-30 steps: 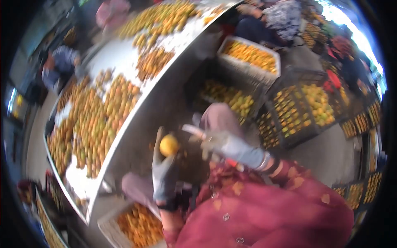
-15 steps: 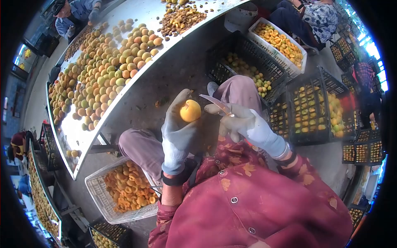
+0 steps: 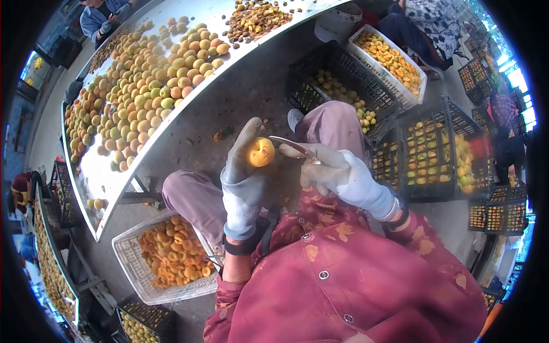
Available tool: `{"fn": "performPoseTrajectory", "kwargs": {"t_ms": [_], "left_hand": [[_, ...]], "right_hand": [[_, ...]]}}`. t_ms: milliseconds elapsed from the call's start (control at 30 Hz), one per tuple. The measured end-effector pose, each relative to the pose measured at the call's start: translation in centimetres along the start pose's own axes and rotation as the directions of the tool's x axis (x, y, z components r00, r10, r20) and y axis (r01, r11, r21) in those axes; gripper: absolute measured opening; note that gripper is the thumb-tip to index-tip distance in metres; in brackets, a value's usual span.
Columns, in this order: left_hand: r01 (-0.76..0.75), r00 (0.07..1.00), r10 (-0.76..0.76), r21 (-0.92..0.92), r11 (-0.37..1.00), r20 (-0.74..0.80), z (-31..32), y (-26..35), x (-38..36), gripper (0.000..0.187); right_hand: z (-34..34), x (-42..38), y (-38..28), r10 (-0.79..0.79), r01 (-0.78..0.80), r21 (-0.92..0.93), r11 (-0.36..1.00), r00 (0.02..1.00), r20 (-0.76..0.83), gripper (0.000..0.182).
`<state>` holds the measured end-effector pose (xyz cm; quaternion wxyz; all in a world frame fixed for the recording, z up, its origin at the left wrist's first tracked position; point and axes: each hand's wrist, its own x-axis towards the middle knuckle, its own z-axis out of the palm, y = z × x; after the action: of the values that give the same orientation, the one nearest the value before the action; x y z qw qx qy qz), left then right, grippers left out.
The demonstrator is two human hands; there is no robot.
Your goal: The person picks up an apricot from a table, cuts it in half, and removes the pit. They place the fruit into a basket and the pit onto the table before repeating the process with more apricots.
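Observation:
A yellow-orange apricot (image 3: 261, 152) is held between the thumb and fingers of my left hand (image 3: 243, 183), which wears a grey and white glove. My right hand (image 3: 337, 174), gloved the same way, grips a small knife (image 3: 293, 144) by its handle. The blade points left, and its tip is at the upper right side of the fruit; whether it touches the skin I cannot tell. Below my left hand, a white crate (image 3: 127, 260) holds halved orange apricots (image 3: 176, 251).
A metal table (image 3: 108, 200) at upper left bears whole apricots (image 3: 143, 103) and a pile of pits (image 3: 254, 22). Black crates (image 3: 429, 154) of fruit and a white crate (image 3: 420, 94) of halves stand at right. Co-workers (image 3: 106, 20) sit nearby.
The knife and my right hand have moved left, bringing the blade tip to the apricot. My left hand has shifted slightly left, and the fruit sits a little differently in it.

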<state>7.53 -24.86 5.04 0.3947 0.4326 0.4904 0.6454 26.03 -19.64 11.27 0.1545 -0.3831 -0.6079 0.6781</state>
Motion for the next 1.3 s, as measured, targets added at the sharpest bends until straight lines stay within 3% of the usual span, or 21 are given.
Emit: {"fn": "performPoseTrajectory", "kwargs": {"t_ms": [67, 133, 167, 233, 400, 467, 633, 767, 833, 1000, 1067, 1133, 1300], "left_hand": [[-0.004, 1.000, 0.002, -0.106, 0.994, -0.014, 0.2, -0.1, 0.0, 0.064], [0.039, 0.999, -0.042, -0.179, 0.983, -0.015, 0.1, 0.5, 0.0, 0.063], [0.079, 0.996, -0.085, -0.250, 0.965, -0.012, 0.1, 0.7, -0.1, 0.062], [0.115, 0.993, -0.119, -0.267, 0.957, 0.003, 0.0, 0.6, 0.0, 0.062], [0.176, 0.984, -0.155, -0.330, 0.927, 0.089, -0.7, 0.4, -0.2, 0.066], [0.202, 0.979, -0.165, -0.435, 0.877, 0.122, -0.8, 0.1, -0.3, 0.069], [0.190, 0.981, -0.167, -0.309, 0.932, 0.098, -1.3, 0.0, -0.4, 0.068], [0.222, 0.975, -0.214, -0.241, 0.945, 0.060, -1.3, 0.2, -0.6, 0.067], [0.232, 0.972, -0.229, -0.267, 0.935, 0.043, -0.7, 1.1, -0.6, 0.065], [0.232, 0.972, -0.236, -0.265, 0.936, 0.018, -0.6, 0.6, -0.8, 0.061], [0.208, 0.977, -0.209, -0.025, 0.978, -0.035, -0.6, 0.5, -0.8, 0.060], [0.192, 0.980, -0.193, -0.024, 0.981, -0.042, -0.4, 0.5, -0.9, 0.060], [0.163, 0.987, -0.163, -0.111, 0.980, 0.003, -0.9, 0.0, -0.9, 0.062]], "right_hand": [[0.2, 0.0, -0.1, 0.015, -0.015, -0.018, 1.000, 1.000, 0.002, 0.040], [0.3, 0.1, -0.1, -0.132, 0.132, -0.088, 0.987, 0.991, 0.005, 0.039], [0.3, 0.2, 0.2, -0.130, 0.130, -0.089, 0.988, 0.992, 0.006, 0.039], [0.3, 0.6, 1.4, -0.304, 0.294, -0.273, 0.916, 0.953, 0.005, 0.038], [0.2, 0.8, 2.1, -0.342, 0.325, -0.332, 0.886, 0.940, 0.006, 0.039], [0.2, 0.7, 2.2, -0.337, 0.321, -0.332, 0.887, 0.941, 0.009, 0.039], [0.2, 0.3, 0.6, -0.237, 0.239, -0.270, 0.933, 0.971, 0.042, 0.041], [0.6, 0.3, 0.8, -0.249, 0.249, -0.171, 0.953, 0.968, 0.022, 0.036], [0.8, 0.4, 1.5, -0.328, 0.323, -0.248, 0.913, 0.944, 0.020, 0.039], [1.2, 0.9, 0.8, -0.326, 0.301, -0.436, 0.848, 0.945, 0.018, 0.036], [1.3, 1.0, 0.7, -0.344, 0.309, -0.480, 0.821, 0.939, 0.016, 0.035], [1.3, 1.1, 0.5, -0.391, 0.324, -0.643, 0.694, 0.920, 0.041, 0.034], [1.8, 1.1, 0.5, -0.427, 0.291, -0.755, 0.587, 0.904, 0.017, 0.031]]}}
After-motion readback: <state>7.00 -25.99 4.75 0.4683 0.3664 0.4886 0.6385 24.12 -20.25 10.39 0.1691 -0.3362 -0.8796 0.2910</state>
